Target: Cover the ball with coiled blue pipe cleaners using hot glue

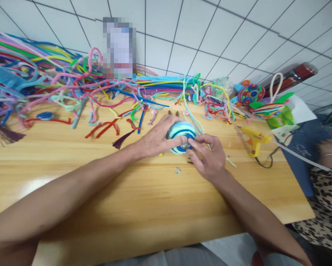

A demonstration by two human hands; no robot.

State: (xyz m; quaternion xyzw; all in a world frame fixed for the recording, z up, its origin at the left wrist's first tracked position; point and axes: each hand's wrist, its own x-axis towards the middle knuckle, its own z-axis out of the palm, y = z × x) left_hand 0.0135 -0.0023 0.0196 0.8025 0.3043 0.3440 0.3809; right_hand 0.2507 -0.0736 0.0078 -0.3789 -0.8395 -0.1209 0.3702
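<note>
The left hand [158, 137] curls snugly around a blue and mint striped ball [181, 127] in the middle of the wooden surface [143, 207]. The right hand [212, 157] has its bent fingertips on the ball's right side, but I cannot tell if they pinch anything. Fuzzy pipe cleaners [163, 84] line the far edge, a yellow glue gun [255, 139] lies near the right edge, and the screen [121, 46] at the back is too blurry to read.
</note>
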